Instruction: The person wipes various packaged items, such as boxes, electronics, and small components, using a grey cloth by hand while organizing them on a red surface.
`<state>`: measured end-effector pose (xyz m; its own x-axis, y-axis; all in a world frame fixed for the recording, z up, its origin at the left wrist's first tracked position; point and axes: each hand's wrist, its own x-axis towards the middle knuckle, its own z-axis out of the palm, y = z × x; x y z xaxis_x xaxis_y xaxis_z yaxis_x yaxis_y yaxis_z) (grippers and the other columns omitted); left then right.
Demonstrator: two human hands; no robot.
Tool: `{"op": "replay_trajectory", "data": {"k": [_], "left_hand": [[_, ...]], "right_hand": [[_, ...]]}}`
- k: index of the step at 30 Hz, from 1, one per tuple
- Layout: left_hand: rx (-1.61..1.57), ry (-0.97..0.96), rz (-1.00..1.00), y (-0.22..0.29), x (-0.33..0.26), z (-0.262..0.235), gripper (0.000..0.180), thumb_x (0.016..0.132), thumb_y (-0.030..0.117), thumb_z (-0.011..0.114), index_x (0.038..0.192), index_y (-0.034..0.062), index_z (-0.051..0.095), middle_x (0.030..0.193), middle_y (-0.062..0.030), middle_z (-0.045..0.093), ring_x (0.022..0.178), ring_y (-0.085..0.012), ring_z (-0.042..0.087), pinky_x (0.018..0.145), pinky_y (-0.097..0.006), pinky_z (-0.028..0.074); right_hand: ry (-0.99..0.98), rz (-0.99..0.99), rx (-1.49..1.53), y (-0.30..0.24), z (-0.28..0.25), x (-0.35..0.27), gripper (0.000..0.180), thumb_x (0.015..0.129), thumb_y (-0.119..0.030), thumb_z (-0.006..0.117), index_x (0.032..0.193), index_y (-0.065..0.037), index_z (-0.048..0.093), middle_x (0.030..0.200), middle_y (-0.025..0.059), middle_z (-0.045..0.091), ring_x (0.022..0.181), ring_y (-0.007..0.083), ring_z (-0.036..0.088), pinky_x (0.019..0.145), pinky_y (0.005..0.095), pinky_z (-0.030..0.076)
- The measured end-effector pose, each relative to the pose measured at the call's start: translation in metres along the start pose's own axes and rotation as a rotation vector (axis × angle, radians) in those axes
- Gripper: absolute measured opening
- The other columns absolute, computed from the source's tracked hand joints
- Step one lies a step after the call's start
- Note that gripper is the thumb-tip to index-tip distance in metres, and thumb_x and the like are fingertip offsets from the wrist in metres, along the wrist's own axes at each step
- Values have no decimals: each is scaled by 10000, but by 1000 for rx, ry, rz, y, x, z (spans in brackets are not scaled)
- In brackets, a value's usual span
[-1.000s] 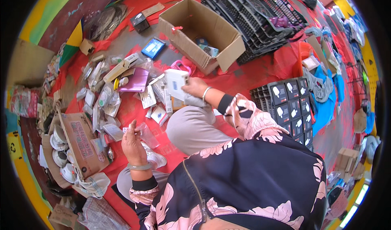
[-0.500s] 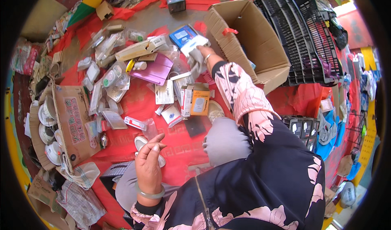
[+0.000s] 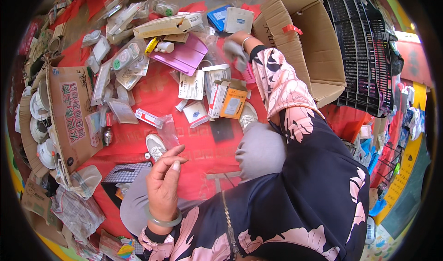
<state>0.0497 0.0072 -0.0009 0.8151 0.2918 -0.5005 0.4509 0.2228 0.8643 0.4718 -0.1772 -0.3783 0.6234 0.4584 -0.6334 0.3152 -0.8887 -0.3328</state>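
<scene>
My right hand (image 3: 241,39) reaches out far beside the big cardboard box, with a grey cloth (image 3: 236,55) bunched in it. Its fingertips meet the lower edge of a square white device (image 3: 239,20) with a small dark window; whether they grip it too I cannot tell. That device overlaps a blue box (image 3: 218,17). My left hand (image 3: 164,185), a pale bangle at its wrist, hovers above my lap with fingers loosely extended and nothing in them. Below the reaching arm are an orange-and-white carton (image 3: 233,101), a white packaged card (image 3: 191,84) and a purple tray (image 3: 187,55).
The tall open cardboard box (image 3: 323,44) and black plastic crates (image 3: 357,48) stand at far right. Blister packs (image 3: 129,55) pile up on the red ground covering (image 3: 194,145) at left. A carton (image 3: 74,118) of white round fixtures stands farther left.
The white device now shows its face beside the blue box, where it was tilted and partly covered before. My view has shifted, and my left hand stays raised over my lap.
</scene>
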Motion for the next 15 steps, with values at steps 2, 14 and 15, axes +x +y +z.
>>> {"op": "replay_trajectory", "data": {"k": [2,14,15], "left_hand": [[11,-20,0,6,-6,2,151,881,31,476,922,-35,606,1145,-150,578,1046,-173,521,925,-293,372],[90,-90,31,-10,-53,2,150,889,38,484,939,-39,602,1122,-146,585,1026,-163,532,902,-285,392],[107,-123,46,-8,-52,3,149,889,41,486,939,-40,601,1120,-145,585,1025,-159,531,898,-282,392]], "right_hand": [[-271,-397,52,-37,1,-56,495,736,-474,594,1036,-86,661,1064,112,644,987,278,604,859,373,455],[-539,-31,-325,-98,20,-183,430,708,-342,639,1023,-50,663,991,121,659,872,267,640,737,409,502],[-400,-147,-259,-84,26,-188,443,675,-314,637,1028,-46,657,972,131,664,884,270,641,729,397,505]]}}
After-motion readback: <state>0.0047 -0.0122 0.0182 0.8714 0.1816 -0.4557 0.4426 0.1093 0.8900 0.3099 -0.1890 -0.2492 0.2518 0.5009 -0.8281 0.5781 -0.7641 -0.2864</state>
